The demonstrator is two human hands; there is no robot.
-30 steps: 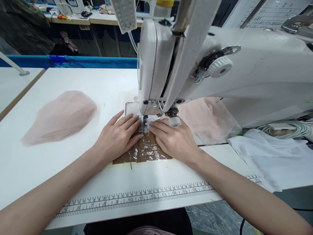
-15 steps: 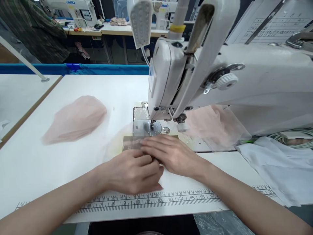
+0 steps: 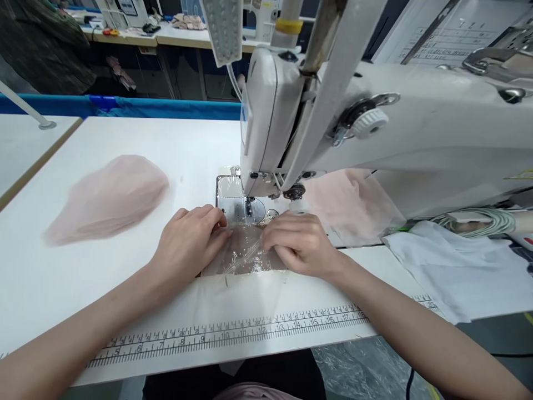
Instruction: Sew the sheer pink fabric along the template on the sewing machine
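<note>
Pinching sheer fabric (image 3: 242,247), left hand (image 3: 189,239) and right hand (image 3: 303,243) hover over the white table (image 3: 112,272), workbench (image 3: 179,38) beyond

Crumpled white cloth (image 3: 458,272) beside a coiled cable (image 3: 502,220) at right; blue strip (image 3: 175,106) behind the counter (image 3: 200,147); printed sheet (image 3: 462,34) at upper right.

The white tabletop (image 3: 166,300) is bright. Small glints shine on the glossy patch (image 3: 254,261). It's dim below the far tabletop (image 3: 183,36). Edges look stretched.
</note>
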